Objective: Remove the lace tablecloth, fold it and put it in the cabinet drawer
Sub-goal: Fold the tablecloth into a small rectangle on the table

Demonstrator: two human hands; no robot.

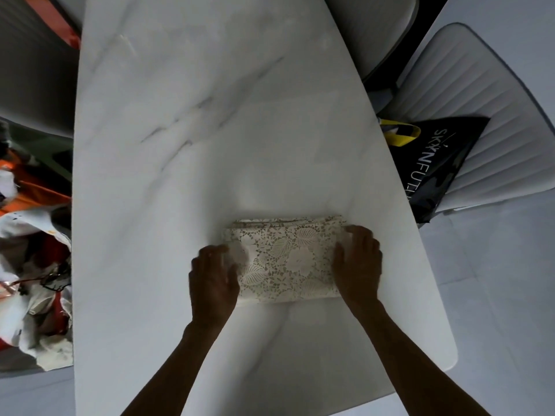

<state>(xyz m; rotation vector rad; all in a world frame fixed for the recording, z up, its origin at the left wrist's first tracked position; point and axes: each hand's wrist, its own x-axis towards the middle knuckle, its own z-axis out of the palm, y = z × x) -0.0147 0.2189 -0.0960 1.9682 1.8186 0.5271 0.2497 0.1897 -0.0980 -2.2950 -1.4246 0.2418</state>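
Our left hand (212, 280) and right hand (359, 263) clasp the ends of the folded lace tablecloth (285, 259) on the marble table (192, 121), hiding its side edges. A black bag (441, 163) lies on the chair (492, 94) to the right, its lettering cut off.

You have one view only, from the wide-angle camera on your head, looking forward and steeply down onto the tabletop (186, 145). It sits close above the near end, your forearms entering from the bottom edge, and the wide lens bends the chair (480, 94) at the right.
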